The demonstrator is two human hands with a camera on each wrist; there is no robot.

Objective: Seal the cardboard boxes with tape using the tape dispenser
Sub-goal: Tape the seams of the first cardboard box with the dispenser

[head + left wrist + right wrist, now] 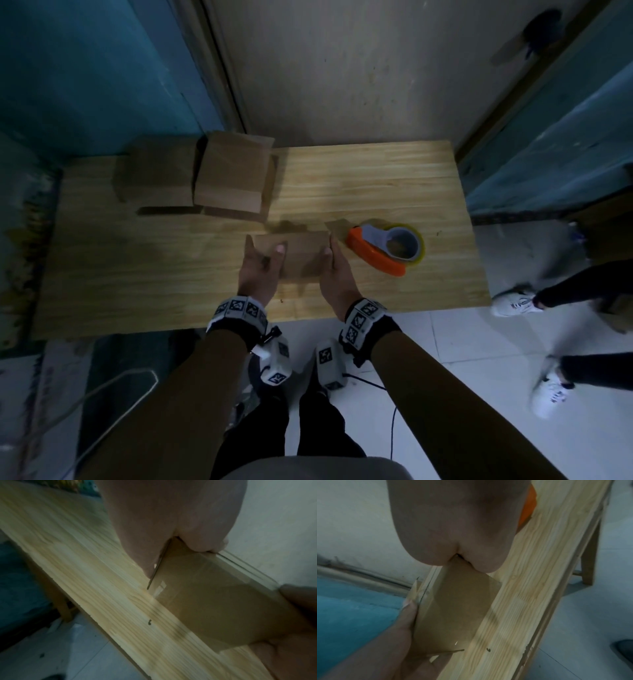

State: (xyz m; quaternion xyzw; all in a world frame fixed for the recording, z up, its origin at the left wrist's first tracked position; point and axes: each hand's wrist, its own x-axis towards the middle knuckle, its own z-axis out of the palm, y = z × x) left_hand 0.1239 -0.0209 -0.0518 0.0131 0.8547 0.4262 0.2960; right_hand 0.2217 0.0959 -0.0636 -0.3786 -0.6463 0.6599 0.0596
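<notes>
A small brown cardboard box [298, 255] stands on the wooden table [376, 178], held between both hands. My left hand [262, 263] grips its left end, thumb on top. My right hand [334, 265] grips its right end the same way. In the left wrist view the left hand [171, 520] clamps the box [214, 601] at a corner, with the right hand [300, 608] at the far end. The right wrist view has the right hand [453, 520] on the box [458, 608]. The orange and grey tape dispenser [387, 246] lies just right of the box, untouched.
Two larger cardboard boxes [157, 178] [233, 174] stand at the table's back left, the right one with flaps up. A wall runs behind the table. Other people's legs and white shoes [517, 303] are on the tiled floor to the right.
</notes>
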